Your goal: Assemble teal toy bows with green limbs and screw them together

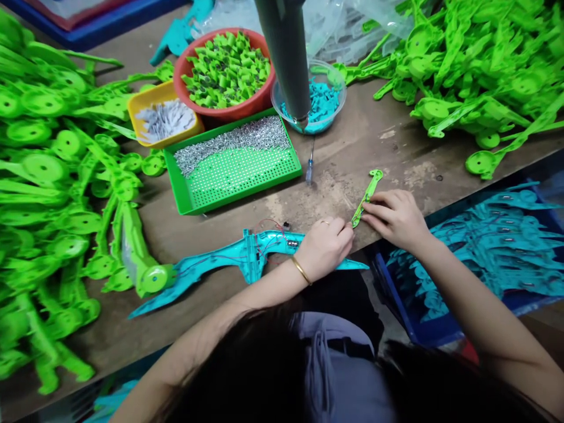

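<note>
Between my two hands is a slim green plastic part (pixel 369 189) with a hooked upper end, tilted over the table near its front edge. My left hand (pixel 326 244) is closed with its fingertips at the lower end of this part. My right hand (pixel 394 216) pinches the same part along its side. Under my left wrist lies a turquoise plastic shell half (pixel 211 258), long and curved, with thin red wires and small metal pieces inside; my left hand hides a stretch of it. A small screwdriver (pixel 309 170) hangs or stands beyond my hands, tip upward.
A green perforated tray of screws (pixel 233 200), a red bowl of small green pieces (pixel 178 79), a yellow tray (pixel 132 111) and a clear bowl (pixel 341 97) stand behind. Green parts pile up left (pixel 48 170) and right (pixel 480 70). A dark cylindrical tool (pixel 286 59) hangs overhead. A blue crate (pixel 423 335) holds turquoise shells.
</note>
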Available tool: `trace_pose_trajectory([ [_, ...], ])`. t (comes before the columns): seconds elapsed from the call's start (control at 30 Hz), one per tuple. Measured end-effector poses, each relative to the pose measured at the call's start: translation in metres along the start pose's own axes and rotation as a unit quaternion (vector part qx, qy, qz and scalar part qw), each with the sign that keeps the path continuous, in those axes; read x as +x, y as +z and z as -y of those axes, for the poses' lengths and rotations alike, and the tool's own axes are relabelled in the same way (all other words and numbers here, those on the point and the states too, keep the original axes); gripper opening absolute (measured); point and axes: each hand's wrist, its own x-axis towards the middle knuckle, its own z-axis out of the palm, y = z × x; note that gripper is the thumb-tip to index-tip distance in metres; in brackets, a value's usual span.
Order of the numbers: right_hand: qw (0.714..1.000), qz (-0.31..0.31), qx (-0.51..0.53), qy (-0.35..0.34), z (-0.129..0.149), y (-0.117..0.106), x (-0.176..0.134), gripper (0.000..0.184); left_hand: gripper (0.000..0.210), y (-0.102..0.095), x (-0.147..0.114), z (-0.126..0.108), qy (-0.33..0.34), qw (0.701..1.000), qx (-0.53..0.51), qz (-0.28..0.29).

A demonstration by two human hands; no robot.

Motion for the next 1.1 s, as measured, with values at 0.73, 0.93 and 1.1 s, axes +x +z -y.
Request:
trace_pose_trajectory([
  [0.73, 0.995, -0.037, 0.034, 0.085, 0.014, 0.004, -0.002, 0.010, 0.024, -0.004, 0.001, -0.001, -0.010, 1.000, -0.008, 0.005],
  [0.93, 0.996, -0.053, 0.012, 0.075, 0.011, 0.006, 0.001, 0.016, 0.024, -0.003, 0.001, 0.000, -0.011, 1.000, -0.013, 0.013],
  [1.1, 0.998, -0.003, 0.017, 0.054, 0.005, 0.000, 0.005, 0.017, 0.024, -0.004, 0.001, 0.000, -0.009, 0.999, -0.023, 0.026],
])
